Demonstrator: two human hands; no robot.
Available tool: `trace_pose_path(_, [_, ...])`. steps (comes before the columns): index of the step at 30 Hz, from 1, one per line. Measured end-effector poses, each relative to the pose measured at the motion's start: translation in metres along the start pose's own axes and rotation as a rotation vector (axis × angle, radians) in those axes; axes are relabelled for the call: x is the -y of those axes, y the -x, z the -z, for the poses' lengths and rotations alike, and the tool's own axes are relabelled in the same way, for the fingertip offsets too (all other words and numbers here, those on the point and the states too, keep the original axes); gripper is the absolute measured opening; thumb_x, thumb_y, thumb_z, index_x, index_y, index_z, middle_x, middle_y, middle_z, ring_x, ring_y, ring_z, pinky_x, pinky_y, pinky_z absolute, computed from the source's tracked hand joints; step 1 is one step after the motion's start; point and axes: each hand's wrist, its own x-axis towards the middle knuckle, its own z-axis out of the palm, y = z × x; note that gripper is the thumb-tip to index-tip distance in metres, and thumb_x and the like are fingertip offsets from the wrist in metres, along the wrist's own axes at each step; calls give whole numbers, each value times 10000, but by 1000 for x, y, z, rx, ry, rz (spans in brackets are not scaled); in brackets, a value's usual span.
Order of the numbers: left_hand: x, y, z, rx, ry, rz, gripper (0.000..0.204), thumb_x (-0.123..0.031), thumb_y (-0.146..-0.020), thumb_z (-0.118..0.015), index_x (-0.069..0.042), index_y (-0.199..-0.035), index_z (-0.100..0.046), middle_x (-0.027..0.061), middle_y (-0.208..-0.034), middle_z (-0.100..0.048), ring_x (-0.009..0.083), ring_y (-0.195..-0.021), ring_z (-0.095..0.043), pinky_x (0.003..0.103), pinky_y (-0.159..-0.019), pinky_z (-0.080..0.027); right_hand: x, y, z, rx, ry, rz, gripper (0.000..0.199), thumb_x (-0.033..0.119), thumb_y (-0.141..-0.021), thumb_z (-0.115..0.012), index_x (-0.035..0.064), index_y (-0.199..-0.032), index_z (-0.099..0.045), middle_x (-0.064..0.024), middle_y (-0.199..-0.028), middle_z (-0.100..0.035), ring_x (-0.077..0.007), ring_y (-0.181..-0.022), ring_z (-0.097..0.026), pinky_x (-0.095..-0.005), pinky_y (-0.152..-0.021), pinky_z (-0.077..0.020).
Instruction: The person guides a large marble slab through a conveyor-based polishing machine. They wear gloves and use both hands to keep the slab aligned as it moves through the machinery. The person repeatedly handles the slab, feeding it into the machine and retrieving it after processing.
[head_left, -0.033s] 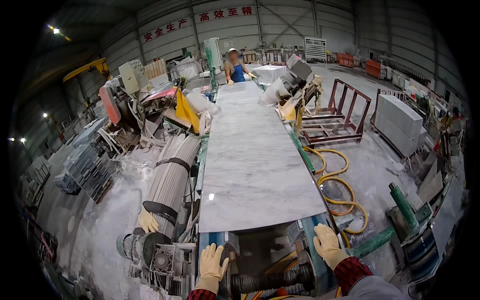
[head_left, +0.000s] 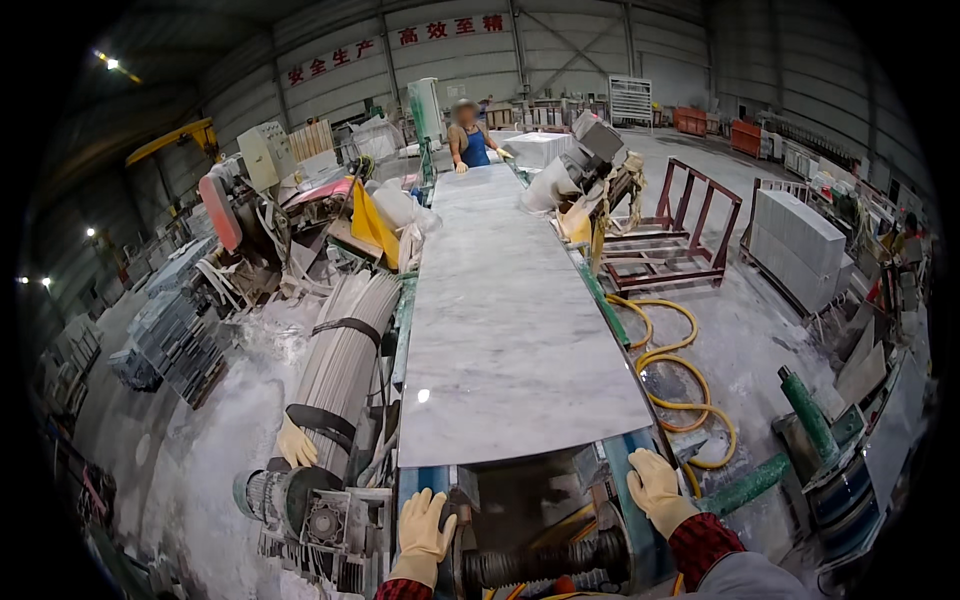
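A long white marble slab (head_left: 515,330) with grey veining lies flat, stretching away from me; its near edge is just beyond my hands. My left hand (head_left: 424,530), in a cream rubber glove, rests on the near end of the blue left-hand belt (head_left: 424,478), fingers extended. Opposite it, my right hand (head_left: 657,490), gloved alike, lies on the blue right-hand belt (head_left: 636,540) beside the slab's corner with its fingers stretched out. Neither hand holds anything. A dark ridged roller (head_left: 545,560) spans the gap between them.
A co-worker (head_left: 470,138) in a blue apron stands at the slab's far end. Left are a motor (head_left: 270,500), a loose glove (head_left: 297,443) and a strapped bundle of strips (head_left: 345,350). Right are a yellow hose (head_left: 705,385), a green post (head_left: 808,412) and a red-brown rack (head_left: 680,225).
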Motion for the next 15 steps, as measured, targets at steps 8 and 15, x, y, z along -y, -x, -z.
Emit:
trace_pose_path(8, [29, -52, -39, -263, -215, -46, 749, -394, -990, -751, 8, -1572, -505, 310, -1605, -497, 522, -1486, -457, 582, -1280, -327, -19, -37, -20, -205, 162, 102, 518, 175, -954, -723, -3, -1432, -632, -289, -1387, -658, -499, -1295, -605, -576, -1141, -469])
trace_pose_path(15, [38, -67, -37, -148, -248, 22, 732, -426, -969, -743, -64, -1566, -523, 262, -1615, -506, 505, -1498, -446, 595, -1269, -321, -25, -37, -43, 56, 133, -76, 633, 283, -981, -722, 13, -1531, -564, -271, -1582, -562, -476, -1490, -493, -563, -1287, -354])
